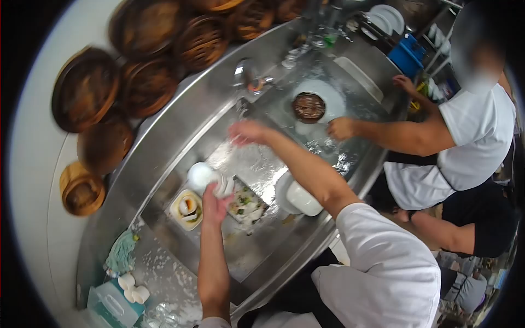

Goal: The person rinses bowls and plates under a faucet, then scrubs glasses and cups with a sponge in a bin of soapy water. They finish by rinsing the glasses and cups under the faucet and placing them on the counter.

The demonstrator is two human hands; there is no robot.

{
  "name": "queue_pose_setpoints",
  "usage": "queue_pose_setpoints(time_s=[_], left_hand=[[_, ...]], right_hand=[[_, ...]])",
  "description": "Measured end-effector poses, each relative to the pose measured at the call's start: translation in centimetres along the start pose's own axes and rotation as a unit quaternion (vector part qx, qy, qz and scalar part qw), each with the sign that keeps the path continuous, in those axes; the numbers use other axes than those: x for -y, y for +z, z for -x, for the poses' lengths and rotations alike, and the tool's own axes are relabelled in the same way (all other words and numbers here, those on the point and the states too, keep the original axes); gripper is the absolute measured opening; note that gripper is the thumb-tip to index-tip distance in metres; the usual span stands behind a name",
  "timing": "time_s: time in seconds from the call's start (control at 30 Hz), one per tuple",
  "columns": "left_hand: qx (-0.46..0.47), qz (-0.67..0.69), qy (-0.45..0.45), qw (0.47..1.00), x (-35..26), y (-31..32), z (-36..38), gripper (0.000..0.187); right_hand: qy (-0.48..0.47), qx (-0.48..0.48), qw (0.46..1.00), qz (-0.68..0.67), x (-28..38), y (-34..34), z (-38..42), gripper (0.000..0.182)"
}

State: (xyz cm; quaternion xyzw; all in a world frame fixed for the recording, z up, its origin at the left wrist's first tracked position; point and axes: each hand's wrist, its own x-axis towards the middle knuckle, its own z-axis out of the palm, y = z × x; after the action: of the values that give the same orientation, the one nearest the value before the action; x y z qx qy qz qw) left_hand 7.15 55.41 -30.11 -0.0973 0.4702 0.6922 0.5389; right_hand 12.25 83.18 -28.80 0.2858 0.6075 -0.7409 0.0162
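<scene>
My left hand [216, 206] is closed on a stack of small white cups [223, 185], held over the sink. A round white bowl [201, 176] overlaps the stack at its left. Close beside this hand is a white dish [186, 210] with sauce and small cups in it. Food scraps [247, 208] lie on a tray in the sink to its right. My right hand [248, 133] is stretched out just below the running faucet [246, 76], its fingers smeared by motion. Under my right forearm are a white bowl [304, 199] and a plate.
Round wooden steamer baskets [87, 90] line the ledge. In the water-filled basin a co-worker's hand [342, 129] is near a brown steamer basket [309, 107]. A green cloth [121, 251], white cups [134, 290] and a clear container [112, 306] sit at the lower left.
</scene>
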Motion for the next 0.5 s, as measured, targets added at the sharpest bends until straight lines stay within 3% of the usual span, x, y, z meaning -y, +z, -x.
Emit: queue_pose_setpoints(time_s=[0.07, 0.1, 0.13, 0.17, 0.2, 0.27, 0.3, 0.37, 0.5], left_hand=[[-0.021, -0.040, -0.006, 0.999, 0.6, 4.8, -5.3, 0.039], [-0.009, -0.136, -0.017, 0.991, 0.2, 6.9, -7.0, 0.042], [0.003, -0.231, -0.026, 0.973, -0.1, 8.6, -8.3, 0.045], [0.001, -0.237, -0.027, 0.971, -0.3, 9.6, -9.4, 0.045], [-0.006, -0.221, -0.017, 0.975, -0.5, 10.3, -10.3, 0.050], [0.020, -0.193, 0.014, 0.981, -1.0, 11.8, -11.3, 0.061], [0.013, -0.194, 0.015, 0.981, -1.1, 12.3, -11.2, 0.061], [0.013, -0.126, 0.018, 0.992, -1.4, 13.4, -10.1, 0.063], [-0.027, -0.083, 0.076, 0.993, 0.6, 10.2, -13.0, 0.043]], right_hand=[[0.100, 0.142, 0.977, 0.128, 0.3, 0.5, 1.5, 0.050], [0.101, 0.157, 0.958, 0.219, 0.2, 0.5, 1.8, 0.055], [0.007, 0.072, 0.945, 0.318, -0.8, -0.2, 0.6, 0.048], [-0.086, -0.013, 0.909, 0.408, -0.5, -0.5, 0.9, 0.042], [-0.088, -0.014, 0.911, 0.403, -0.1, -0.9, 1.2, 0.042], [-0.144, -0.122, 0.890, 0.416, 0.3, -1.5, 1.3, 0.027], [-0.147, -0.116, 0.892, 0.412, 0.2, -1.9, 1.3, 0.027], [-0.097, -0.165, 0.903, 0.385, -0.1, -2.6, 0.9, 0.023], [-0.156, -0.119, 0.900, 0.389, 0.8, -2.5, 1.9, 0.027]])
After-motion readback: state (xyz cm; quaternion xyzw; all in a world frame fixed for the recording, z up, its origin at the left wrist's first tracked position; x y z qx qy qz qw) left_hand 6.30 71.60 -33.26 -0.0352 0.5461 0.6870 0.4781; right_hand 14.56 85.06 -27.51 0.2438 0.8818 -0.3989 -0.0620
